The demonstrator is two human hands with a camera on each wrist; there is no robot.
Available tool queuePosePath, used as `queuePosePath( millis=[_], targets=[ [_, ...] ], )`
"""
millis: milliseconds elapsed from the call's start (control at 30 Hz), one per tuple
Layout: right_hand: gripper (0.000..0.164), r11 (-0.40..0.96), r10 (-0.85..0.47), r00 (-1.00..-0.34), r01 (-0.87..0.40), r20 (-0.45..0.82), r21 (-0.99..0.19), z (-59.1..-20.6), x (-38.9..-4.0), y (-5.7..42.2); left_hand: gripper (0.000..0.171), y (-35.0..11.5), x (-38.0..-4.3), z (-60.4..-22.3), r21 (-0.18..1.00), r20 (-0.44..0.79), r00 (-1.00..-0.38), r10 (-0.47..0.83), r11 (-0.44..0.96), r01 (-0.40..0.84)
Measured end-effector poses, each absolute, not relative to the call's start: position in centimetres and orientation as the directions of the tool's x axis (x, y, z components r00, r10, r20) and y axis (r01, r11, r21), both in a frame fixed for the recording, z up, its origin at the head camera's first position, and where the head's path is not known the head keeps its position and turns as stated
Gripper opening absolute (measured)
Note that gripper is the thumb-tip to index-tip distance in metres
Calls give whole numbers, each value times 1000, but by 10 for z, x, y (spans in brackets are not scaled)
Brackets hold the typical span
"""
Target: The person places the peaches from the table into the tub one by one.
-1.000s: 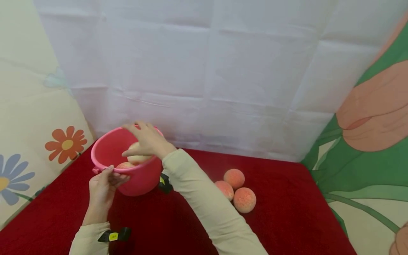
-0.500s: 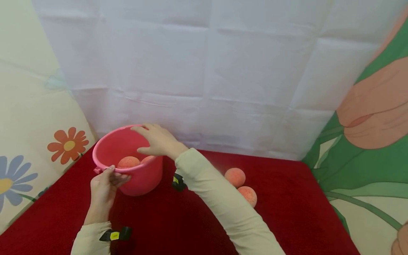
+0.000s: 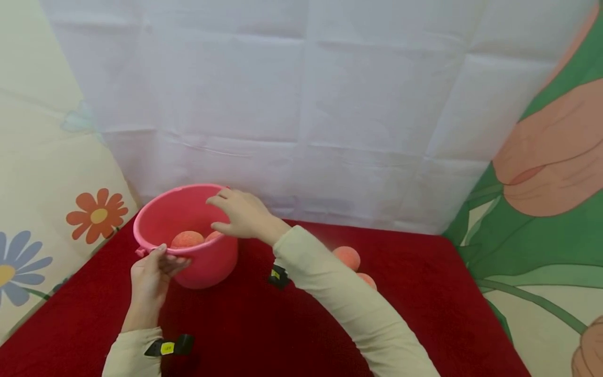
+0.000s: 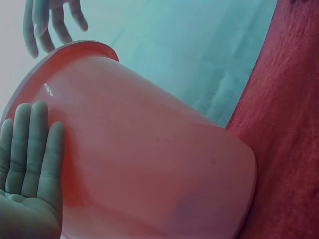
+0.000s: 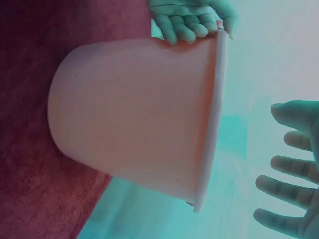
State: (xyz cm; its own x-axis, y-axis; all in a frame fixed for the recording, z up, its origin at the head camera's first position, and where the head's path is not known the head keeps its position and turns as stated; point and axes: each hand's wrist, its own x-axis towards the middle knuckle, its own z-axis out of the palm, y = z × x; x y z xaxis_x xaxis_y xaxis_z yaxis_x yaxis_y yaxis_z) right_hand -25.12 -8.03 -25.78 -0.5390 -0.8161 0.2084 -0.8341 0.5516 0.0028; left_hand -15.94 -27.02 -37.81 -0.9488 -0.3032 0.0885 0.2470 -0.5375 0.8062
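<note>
A pink bucket (image 3: 207,267) stands at the left of the red-covered table. My left hand (image 3: 151,277) pinches its near rim, thumb on top and fingers along the outer wall. Inside lie a round, fuzzy peach (image 3: 187,239) and part of a second peach (image 3: 213,236); the bottom is hidden. Over the bucket's right rim hovers my right hand (image 3: 247,214), fingers spread and holding nothing. The right wrist view shows that right hand (image 5: 299,164) apart from the rim. In the left wrist view, the left hand's fingers (image 4: 35,149) lie straight against the bucket wall.
Right of the bucket, a peach (image 3: 347,256) and another peach (image 3: 367,280) rest on the red cloth (image 3: 424,293), partly behind my right sleeve (image 3: 339,298). A white sheet (image 3: 301,104) hangs behind the table, with printed sheets at both sides.
My right hand has let go of a peach into the bucket and drawn back to the right. My left hand stays on the rim. The right sleeve now covers more of the peaches outside.
</note>
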Motion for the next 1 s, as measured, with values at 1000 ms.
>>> queuePosePath(
  millis=[1000],
  targets=[
    [39,521,-760,-528,-843,379,-131,-286,-242,-22,35,-270,-161,-376,775,111,-948,-299,-570,271]
  ],
)
